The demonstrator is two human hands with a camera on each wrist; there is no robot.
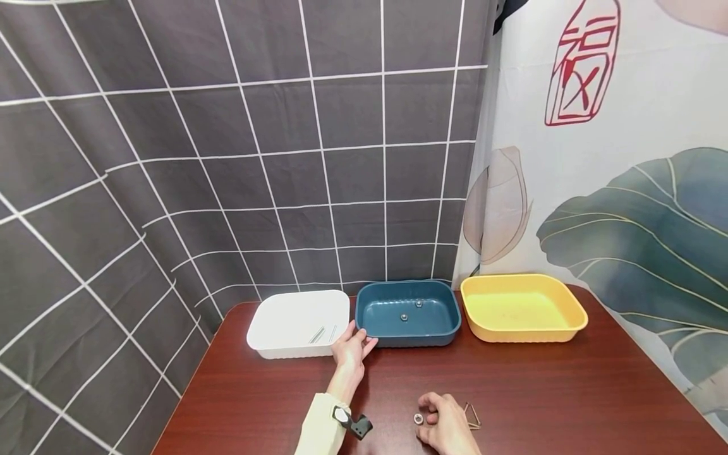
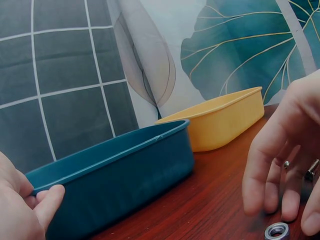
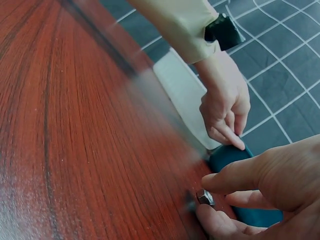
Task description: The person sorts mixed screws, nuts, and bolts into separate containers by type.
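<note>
Red-brown worktop (image 1: 540,385), grey gridded cloth (image 1: 352,177) behind. Left hand (image 1: 350,349) pinching blue tray (image 1: 409,340) rim; right hand (image 1: 445,426) grip parted around nut (image 3: 205,196).

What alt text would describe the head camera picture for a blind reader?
A person's right hand is by a metal nut at a brown table; the left hand holds a blue tray standing between a white tray and a yellow tray.

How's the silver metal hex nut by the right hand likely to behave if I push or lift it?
The silver metal hex nut looks like solid metal, so probably stiff and heavy for its size. Its flat sides suggest it would slide rather than roll across the red-brown wood-grain table. Its smooth shine hints it could slip.
</note>
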